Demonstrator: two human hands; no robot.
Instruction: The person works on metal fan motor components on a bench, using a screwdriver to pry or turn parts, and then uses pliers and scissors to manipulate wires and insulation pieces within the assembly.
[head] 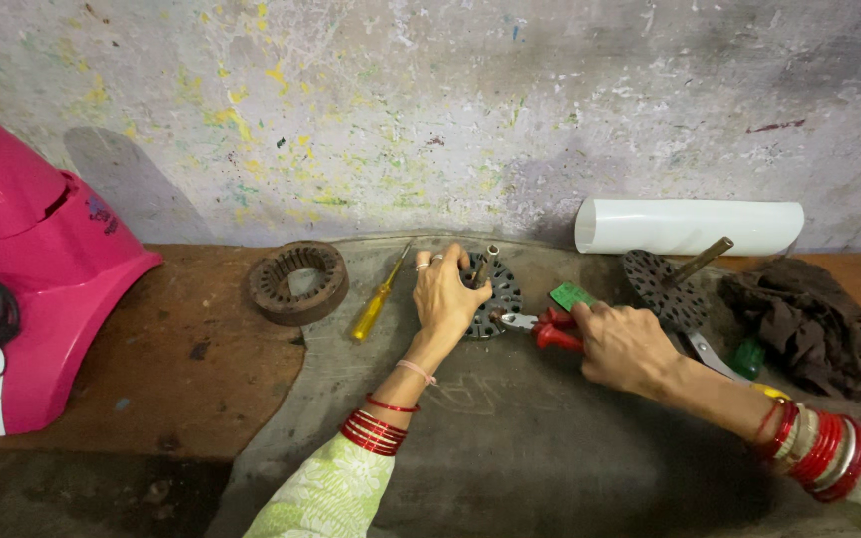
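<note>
Two hands (445, 294) (625, 344), two slotted discs (495, 294) (662, 289), one ring (297, 282), one screwdriver (379, 299), one pliers (548, 327).

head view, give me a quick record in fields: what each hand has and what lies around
left hand: grips slotted round metal core by its shaft
right hand: holds red-handled pliers, tip at the core
left of core: yellow screwdriver, rusty ring
right: second core, dark rag, white roll
far left: pink housing

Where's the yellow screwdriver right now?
The screwdriver lies left of centre, between the ring and the left hand.
</note>
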